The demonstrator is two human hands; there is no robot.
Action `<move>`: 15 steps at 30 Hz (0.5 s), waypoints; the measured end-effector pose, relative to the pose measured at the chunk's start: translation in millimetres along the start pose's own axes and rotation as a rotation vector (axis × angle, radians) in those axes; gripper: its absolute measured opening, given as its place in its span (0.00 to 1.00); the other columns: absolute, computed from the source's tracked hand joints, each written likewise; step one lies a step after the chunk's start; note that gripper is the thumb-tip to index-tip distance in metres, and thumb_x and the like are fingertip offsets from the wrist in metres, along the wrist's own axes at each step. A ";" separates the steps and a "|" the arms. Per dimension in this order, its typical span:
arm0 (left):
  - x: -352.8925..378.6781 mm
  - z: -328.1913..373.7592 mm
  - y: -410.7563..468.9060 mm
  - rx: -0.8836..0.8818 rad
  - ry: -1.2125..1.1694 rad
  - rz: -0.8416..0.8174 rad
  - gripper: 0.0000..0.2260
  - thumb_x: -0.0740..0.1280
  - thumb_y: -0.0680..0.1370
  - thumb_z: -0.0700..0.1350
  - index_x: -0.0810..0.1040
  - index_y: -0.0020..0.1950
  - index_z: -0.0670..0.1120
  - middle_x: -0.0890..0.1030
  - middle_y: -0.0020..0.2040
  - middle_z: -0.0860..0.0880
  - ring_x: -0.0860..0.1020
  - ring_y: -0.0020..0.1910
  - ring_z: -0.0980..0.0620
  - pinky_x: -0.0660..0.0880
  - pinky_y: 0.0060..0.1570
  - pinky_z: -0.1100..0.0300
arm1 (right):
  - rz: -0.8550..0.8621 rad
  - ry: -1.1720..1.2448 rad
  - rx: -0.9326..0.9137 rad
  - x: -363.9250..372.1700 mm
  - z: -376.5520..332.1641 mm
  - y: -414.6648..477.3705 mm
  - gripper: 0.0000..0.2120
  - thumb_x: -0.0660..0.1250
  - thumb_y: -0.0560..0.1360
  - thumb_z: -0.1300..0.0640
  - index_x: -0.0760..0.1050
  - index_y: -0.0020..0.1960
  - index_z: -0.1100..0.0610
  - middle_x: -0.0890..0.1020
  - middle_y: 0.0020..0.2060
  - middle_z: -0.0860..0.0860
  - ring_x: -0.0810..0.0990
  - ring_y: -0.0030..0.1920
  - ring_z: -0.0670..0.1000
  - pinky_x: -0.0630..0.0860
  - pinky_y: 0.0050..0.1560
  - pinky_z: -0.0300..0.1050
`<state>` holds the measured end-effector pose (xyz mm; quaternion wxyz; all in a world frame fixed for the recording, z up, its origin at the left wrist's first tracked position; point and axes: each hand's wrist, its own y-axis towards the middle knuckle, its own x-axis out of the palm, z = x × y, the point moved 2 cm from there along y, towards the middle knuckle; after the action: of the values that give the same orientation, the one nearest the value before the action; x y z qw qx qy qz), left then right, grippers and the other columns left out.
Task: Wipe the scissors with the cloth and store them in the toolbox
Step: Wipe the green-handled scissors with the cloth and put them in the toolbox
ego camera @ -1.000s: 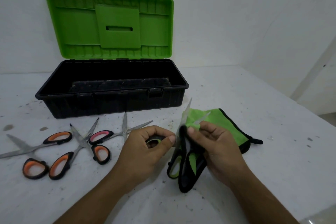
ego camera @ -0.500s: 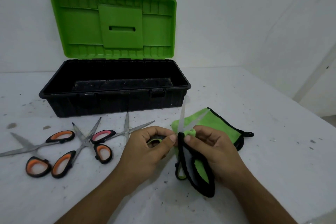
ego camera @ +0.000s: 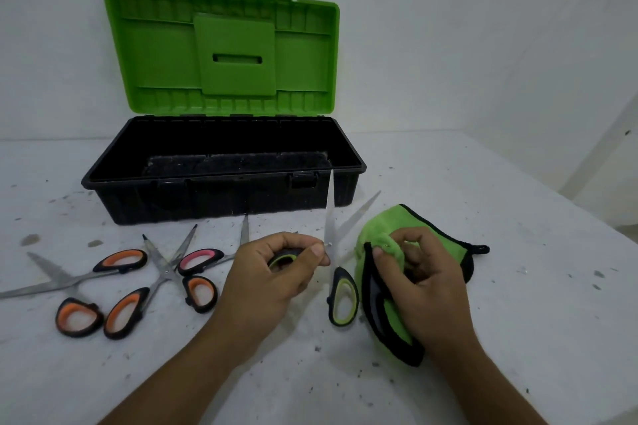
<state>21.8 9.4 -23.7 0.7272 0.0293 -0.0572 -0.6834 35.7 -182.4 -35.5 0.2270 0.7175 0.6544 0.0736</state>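
Scissors (ego camera: 329,228) with green-lined handles stand blades-up in the left hand (ego camera: 272,279). Its fingers and thumb curl round one loop, the other loop hangs free below, and the blades are spread, tips toward the toolbox (ego camera: 221,197). Just to the right, the right hand (ego camera: 424,286) has the green cloth (ego camera: 390,228) bunched in its curled fingers, close beside the blades; whether it touches them I cannot tell. The toolbox sits behind on the table (ego camera: 483,321), its lid (ego camera: 234,55) raised. Three spare scissors (ego camera: 162,269) lie open to the left.
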 end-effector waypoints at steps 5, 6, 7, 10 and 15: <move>1.7 -1.6 -1.1 0.006 0.030 -0.002 0.05 0.70 0.76 0.41 0.85 0.42 0.44 0.84 0.35 0.47 0.69 0.28 0.54 0.71 0.30 0.64 | 0.095 -0.173 -0.196 2.2 -0.3 -1.8 0.06 0.73 0.73 0.61 0.80 0.46 0.52 0.82 0.38 0.42 0.80 0.39 0.44 0.76 0.40 0.34; 3.0 -1.7 -1.3 0.013 0.048 -0.004 0.05 0.70 0.76 0.41 0.85 0.42 0.45 0.84 0.34 0.47 0.70 0.28 0.54 0.71 0.30 0.64 | 0.113 -0.192 -0.229 3.6 -1.9 -3.1 0.06 0.73 0.72 0.60 0.81 0.46 0.52 0.81 0.37 0.39 0.80 0.38 0.40 0.74 0.40 0.29; 4.7 -1.9 -1.5 0.022 0.066 -0.007 0.05 0.70 0.76 0.41 0.85 0.42 0.45 0.83 0.33 0.50 0.71 0.27 0.56 0.71 0.31 0.65 | 0.131 -0.229 -0.264 5.3 -2.8 -4.3 0.06 0.73 0.71 0.60 0.82 0.47 0.52 0.80 0.37 0.36 0.79 0.38 0.37 0.72 0.41 0.26; 7.7 -3.0 -3.7 0.044 0.098 0.003 0.04 0.70 0.76 0.40 0.84 0.42 0.44 0.83 0.32 0.53 0.74 0.27 0.63 0.72 0.32 0.70 | 0.116 -0.383 -0.413 12.2 -2.4 -6.5 0.10 0.72 0.73 0.54 0.83 0.53 0.55 0.83 0.45 0.40 0.81 0.45 0.38 0.78 0.46 0.38; 1.5 -4.1 -1.5 0.029 0.106 0.034 0.04 0.70 0.76 0.41 0.84 0.43 0.45 0.84 0.34 0.53 0.76 0.28 0.64 0.74 0.33 0.70 | -0.096 -0.601 -0.538 19.8 4.2 -12.6 0.18 0.63 0.79 0.51 0.76 0.67 0.56 0.79 0.54 0.55 0.76 0.54 0.53 0.75 0.50 0.54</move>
<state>20.9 7.7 -27.9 0.7402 0.0750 -0.0292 -0.6676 28.6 -163.6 -48.3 0.5911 0.5907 0.5489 0.0185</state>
